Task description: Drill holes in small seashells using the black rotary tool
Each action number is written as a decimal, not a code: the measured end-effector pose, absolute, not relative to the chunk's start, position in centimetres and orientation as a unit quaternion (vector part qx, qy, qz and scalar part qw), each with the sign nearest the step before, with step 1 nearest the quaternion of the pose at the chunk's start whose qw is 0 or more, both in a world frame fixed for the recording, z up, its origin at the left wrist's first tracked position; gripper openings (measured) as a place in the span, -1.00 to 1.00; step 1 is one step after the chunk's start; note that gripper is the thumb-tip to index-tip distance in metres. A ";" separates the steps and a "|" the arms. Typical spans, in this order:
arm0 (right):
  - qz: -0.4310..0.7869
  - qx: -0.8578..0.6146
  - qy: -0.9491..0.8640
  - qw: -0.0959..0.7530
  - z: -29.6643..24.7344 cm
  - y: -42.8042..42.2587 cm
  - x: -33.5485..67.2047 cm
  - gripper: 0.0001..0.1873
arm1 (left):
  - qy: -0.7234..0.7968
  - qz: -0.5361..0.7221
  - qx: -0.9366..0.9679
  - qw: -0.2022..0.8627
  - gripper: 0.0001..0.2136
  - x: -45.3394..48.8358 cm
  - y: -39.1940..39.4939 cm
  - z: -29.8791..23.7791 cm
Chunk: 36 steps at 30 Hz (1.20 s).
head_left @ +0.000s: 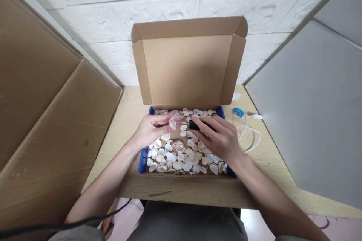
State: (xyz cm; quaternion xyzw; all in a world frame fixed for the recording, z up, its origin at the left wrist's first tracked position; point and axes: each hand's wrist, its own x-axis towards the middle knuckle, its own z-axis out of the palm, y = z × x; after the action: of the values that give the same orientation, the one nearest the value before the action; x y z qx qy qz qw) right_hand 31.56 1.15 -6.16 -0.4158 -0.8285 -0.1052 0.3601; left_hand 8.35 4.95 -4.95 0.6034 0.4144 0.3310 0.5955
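Observation:
Over the box, my left hand (154,128) pinches a pale pinkish seashell (172,122) between its fingertips. My right hand (219,133) grips a small black hand drill (194,124). Its thin brass-coloured front end points left at the shell; whether the tip touches it I cannot make out. Below both hands, an open cardboard box (185,71) with blue side walls holds many white and cream shells (178,165). A larger brown-striped shell (177,144) lies among them, near the middle.
The box lid stands upright against the white brick-patterned wall (175,11). A white cable (254,131) and a small blue item (238,112) lie on the wooden table (266,158) to the right. Cardboard (70,120) borders the left, a grey panel (311,101) the right.

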 end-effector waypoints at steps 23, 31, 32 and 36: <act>-0.077 -0.381 -0.858 0.336 -6.4 0.9 30.9 -0.65 | 0.430 0.284 0.635 0.575 -0.66 8.7 4.7 -5.0; -0.074 -0.391 -0.854 0.336 -6.3 0.9 30.8 -0.65 | 0.427 0.294 0.633 0.575 -0.66 8.9 4.7 -4.9; -0.073 -0.394 -0.853 0.335 -6.3 0.9 30.8 -0.66 | 0.424 0.291 0.631 0.581 -0.66 8.9 4.7 -4.9; -0.073 -0.408 -0.843 0.341 -6.4 0.9 30.9 -0.68 | 0.412 0.305 0.632 0.582 -0.70 8.7 4.7 -4.8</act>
State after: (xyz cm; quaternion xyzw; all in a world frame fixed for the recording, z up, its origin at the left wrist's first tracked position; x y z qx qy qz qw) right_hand 30.91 0.90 -6.40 -0.4084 -0.8435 -0.0734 0.3411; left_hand 8.66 4.71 -4.78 0.6318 0.4116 0.3046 0.5819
